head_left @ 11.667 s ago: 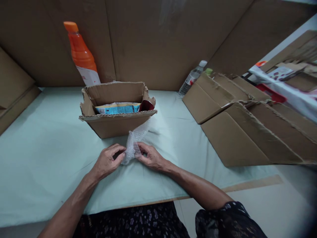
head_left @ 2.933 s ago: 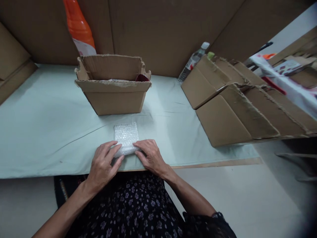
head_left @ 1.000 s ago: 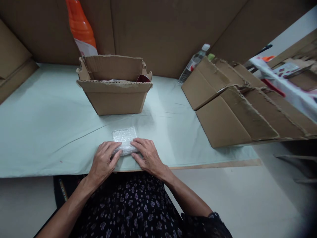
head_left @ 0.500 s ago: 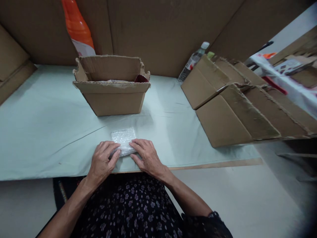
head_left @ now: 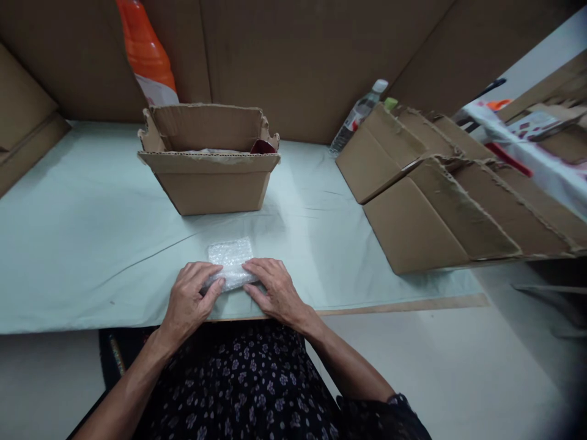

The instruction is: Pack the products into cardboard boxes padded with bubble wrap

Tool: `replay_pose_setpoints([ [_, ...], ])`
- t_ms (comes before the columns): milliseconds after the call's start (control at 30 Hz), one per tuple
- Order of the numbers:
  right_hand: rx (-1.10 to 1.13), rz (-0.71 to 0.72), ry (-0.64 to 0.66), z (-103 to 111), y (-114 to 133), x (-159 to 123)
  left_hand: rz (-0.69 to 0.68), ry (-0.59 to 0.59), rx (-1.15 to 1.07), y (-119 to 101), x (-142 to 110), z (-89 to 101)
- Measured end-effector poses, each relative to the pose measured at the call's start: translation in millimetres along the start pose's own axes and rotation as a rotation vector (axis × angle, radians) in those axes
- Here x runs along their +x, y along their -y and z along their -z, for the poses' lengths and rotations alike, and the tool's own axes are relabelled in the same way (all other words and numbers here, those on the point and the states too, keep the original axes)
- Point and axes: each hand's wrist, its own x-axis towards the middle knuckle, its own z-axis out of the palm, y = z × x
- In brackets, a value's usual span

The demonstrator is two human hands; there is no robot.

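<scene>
A small piece of bubble wrap (head_left: 230, 252), folded or wrapped into a flat rectangle, lies on the pale green cloth near the table's front edge. I cannot make out whether anything is inside it. My left hand (head_left: 191, 296) grips its left near corner between thumb and fingers. On the right side, my right hand (head_left: 274, 290) pinches it the same way, fingertips on top and thumb at the near edge. Just beyond stands an open cardboard box (head_left: 215, 186) with torn rims; something pale and a dark red item show inside it.
An orange bottle (head_left: 149, 55) stands behind the box, against a cardboard wall (head_left: 293, 67). To the right are a clear plastic bottle (head_left: 360, 116) and open cardboard boxes (head_left: 417, 223), one reaching past the table's edge. Another cardboard piece (head_left: 27, 110) stands at far left.
Both hands keep their hold on the bubble wrap, with hardly any movement. The whole view has shifted very slightly.
</scene>
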Motion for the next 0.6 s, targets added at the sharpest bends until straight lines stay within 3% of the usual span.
replay_pose_setpoints([
  [600, -0.063, 0.018, 0.049, 0.3, -2.6, 0.5, 0.022, -0.01, -0.023, -0.5, -3.6, 1.0],
])
